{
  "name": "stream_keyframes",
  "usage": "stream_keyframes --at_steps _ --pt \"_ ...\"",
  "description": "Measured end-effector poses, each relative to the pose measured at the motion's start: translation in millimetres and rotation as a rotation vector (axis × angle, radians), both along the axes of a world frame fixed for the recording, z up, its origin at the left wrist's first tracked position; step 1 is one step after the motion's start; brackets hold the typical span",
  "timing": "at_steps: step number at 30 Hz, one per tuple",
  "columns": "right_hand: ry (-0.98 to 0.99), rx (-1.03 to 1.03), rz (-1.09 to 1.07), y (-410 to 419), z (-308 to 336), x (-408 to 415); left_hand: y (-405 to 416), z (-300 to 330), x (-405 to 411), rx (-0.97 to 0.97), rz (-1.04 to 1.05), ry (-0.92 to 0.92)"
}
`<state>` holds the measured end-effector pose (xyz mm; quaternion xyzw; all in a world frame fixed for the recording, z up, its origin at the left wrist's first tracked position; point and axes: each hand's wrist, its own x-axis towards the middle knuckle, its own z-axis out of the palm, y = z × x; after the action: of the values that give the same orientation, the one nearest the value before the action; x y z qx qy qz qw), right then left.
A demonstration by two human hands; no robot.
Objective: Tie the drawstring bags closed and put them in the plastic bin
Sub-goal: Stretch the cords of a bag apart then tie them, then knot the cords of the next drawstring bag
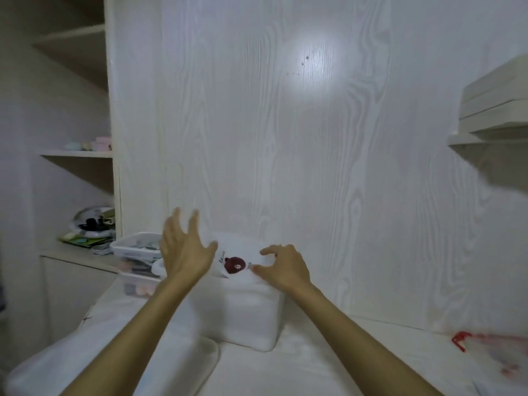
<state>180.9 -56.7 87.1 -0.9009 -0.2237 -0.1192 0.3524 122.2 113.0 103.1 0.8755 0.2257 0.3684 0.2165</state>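
A white plastic bin (251, 318) stands on the white table against the wood-grain wall. A white drawstring bag (237, 260) printed with a dark red bear sits in the top of the bin. My left hand (183, 247) hovers over the bin's left side with its fingers spread and holds nothing. My right hand (283, 265) is at the bag's right side, fingers curled, thumb and fingertips on the white fabric. Whether it pinches the bag or only touches it is unclear.
A clear plastic box (137, 252) of small items stands left of the bin, stacked on another. White bags lie at the lower left (114, 352). A bag with red print (491, 355) lies at the right. Shelves (80, 152) fill the left; a wall shelf (491, 121) hangs at the right.
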Motion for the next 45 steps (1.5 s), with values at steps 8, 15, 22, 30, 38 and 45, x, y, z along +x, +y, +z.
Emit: stream_keyframes --at_steps 8,15,22,30,38,45 --pt "0.288 -0.502 0.183 -12.2 0.4 22.4 28.0 -21.6 25.8 -0.007 -0.184 0.672" --pt "0.078 0.063 0.146 -68.6 -16.9 14.4 -32.7 -4.8 4.6 0.157 -0.070 0.077" --pt "-0.005 0.147 -0.190 -231.3 -72.1 -38.8 -197.4 -28.4 -20.9 0.096 -0.511 -0.023" --pt "-0.119 -0.277 -0.564 -384.5 -105.9 -85.3 -367.6 -110.0 -23.7 0.018 -0.864 0.770" --pt "0.193 -0.711 -0.554 -433.5 -86.3 -62.5 -400.8 -136.8 -16.8 -0.174 -0.820 0.623" --pt "0.224 -0.578 -0.429 -446.5 -63.0 -39.9 -360.8 -126.0 0.0 -0.399 -0.909 0.415"
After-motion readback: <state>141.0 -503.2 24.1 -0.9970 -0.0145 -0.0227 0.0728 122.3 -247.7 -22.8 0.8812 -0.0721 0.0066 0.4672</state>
